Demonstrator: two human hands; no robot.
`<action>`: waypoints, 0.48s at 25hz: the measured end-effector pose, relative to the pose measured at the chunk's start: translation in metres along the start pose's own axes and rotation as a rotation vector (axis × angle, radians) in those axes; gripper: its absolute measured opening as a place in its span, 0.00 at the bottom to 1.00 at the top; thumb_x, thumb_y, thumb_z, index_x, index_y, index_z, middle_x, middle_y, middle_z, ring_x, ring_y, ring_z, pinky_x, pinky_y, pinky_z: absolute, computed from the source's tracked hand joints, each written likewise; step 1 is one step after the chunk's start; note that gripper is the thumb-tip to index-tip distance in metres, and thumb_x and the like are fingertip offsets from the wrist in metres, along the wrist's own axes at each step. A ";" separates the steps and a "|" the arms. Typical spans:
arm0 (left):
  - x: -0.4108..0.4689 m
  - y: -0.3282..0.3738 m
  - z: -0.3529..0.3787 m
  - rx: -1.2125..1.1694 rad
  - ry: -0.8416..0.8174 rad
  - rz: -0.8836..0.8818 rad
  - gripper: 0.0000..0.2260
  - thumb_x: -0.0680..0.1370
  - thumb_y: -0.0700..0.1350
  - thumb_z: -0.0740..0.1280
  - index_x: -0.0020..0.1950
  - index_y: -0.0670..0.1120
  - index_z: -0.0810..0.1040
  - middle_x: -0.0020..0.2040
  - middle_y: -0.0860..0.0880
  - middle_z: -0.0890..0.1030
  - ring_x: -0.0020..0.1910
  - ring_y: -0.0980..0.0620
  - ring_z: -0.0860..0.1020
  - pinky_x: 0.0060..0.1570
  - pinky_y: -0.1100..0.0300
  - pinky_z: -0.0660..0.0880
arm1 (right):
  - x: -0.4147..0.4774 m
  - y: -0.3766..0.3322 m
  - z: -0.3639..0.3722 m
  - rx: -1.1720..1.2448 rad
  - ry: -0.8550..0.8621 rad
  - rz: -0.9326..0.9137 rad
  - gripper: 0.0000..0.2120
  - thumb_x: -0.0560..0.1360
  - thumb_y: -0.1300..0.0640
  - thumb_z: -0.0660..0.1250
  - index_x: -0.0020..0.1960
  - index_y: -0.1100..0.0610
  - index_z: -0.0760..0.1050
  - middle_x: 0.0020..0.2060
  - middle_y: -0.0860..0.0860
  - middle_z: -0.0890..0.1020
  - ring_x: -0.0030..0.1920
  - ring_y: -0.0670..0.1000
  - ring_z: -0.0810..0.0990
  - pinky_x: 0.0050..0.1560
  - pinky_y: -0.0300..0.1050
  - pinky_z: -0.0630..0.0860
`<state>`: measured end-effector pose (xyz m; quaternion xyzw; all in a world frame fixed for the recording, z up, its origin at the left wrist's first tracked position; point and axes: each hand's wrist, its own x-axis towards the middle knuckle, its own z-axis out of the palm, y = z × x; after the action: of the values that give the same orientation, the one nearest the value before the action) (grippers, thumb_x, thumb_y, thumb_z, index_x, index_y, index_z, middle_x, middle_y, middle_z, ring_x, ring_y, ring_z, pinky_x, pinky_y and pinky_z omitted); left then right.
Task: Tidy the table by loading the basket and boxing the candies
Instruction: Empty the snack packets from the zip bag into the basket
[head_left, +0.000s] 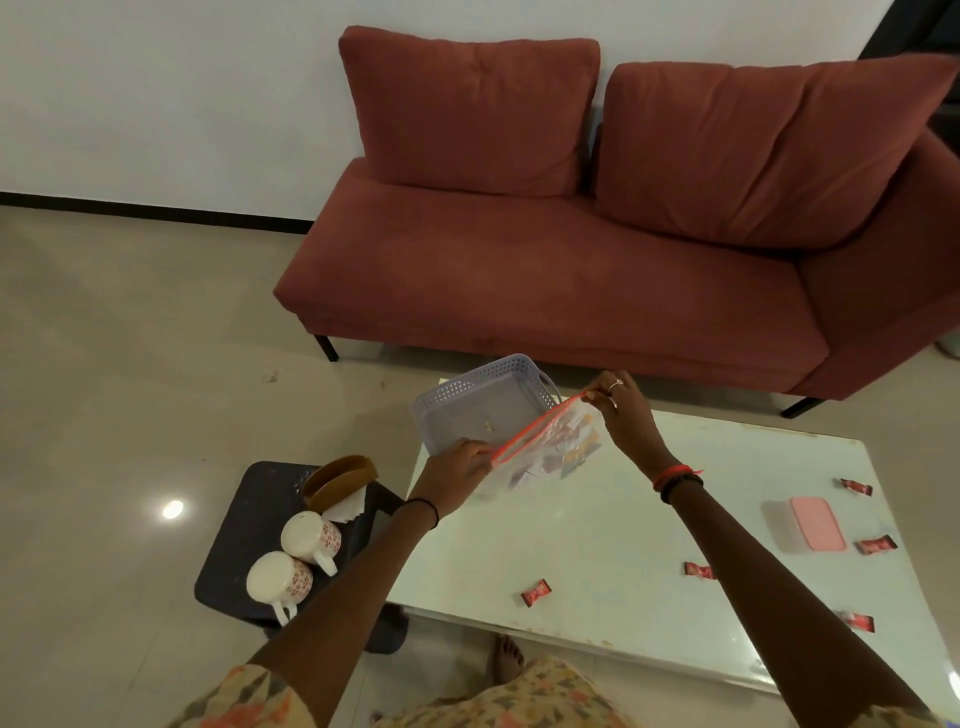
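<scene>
Both hands pinch the zip bag (545, 447) by its red top, the left hand (457, 467) near, the right hand (621, 402) far, just above the almost empty basket (457, 400) at the table's (597, 561) far left, while five candies (535, 594) lie loose around the closed pink box (808, 525) on the right, so most work remains.

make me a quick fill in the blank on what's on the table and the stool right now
1. Both hands, left hand and right hand, hold a zip bag by its ____ seal strip.
2. The basket on the table is pale ____.
3. The mugs on the dark stool number ____.
4. The lid of the candy box is ____.

Missing words: red; purple; two; pink
</scene>
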<state>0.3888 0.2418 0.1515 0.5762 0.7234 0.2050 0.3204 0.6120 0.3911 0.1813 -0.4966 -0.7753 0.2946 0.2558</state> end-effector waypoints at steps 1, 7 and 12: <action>0.007 0.011 -0.003 -0.029 0.006 0.033 0.13 0.78 0.49 0.61 0.60 0.46 0.76 0.60 0.47 0.78 0.56 0.47 0.78 0.59 0.53 0.74 | 0.000 -0.002 -0.002 -0.007 -0.016 -0.023 0.05 0.78 0.66 0.61 0.46 0.66 0.75 0.48 0.58 0.75 0.44 0.50 0.74 0.41 0.21 0.67; 0.039 0.044 -0.013 0.028 -0.008 0.057 0.10 0.77 0.47 0.63 0.54 0.45 0.81 0.54 0.45 0.83 0.53 0.47 0.79 0.61 0.53 0.75 | 0.001 -0.010 -0.008 -0.023 -0.055 -0.058 0.05 0.78 0.65 0.62 0.48 0.66 0.76 0.50 0.58 0.76 0.45 0.49 0.74 0.41 0.26 0.66; 0.041 0.046 -0.006 -0.090 -0.043 0.055 0.12 0.75 0.52 0.66 0.49 0.45 0.82 0.50 0.45 0.84 0.47 0.52 0.77 0.56 0.58 0.75 | -0.004 -0.012 -0.007 0.026 -0.048 -0.067 0.05 0.77 0.66 0.62 0.48 0.66 0.76 0.50 0.61 0.76 0.45 0.51 0.74 0.47 0.39 0.69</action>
<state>0.4118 0.2934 0.1772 0.5852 0.6904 0.2336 0.3555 0.6103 0.3848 0.1943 -0.4599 -0.7935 0.3077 0.2533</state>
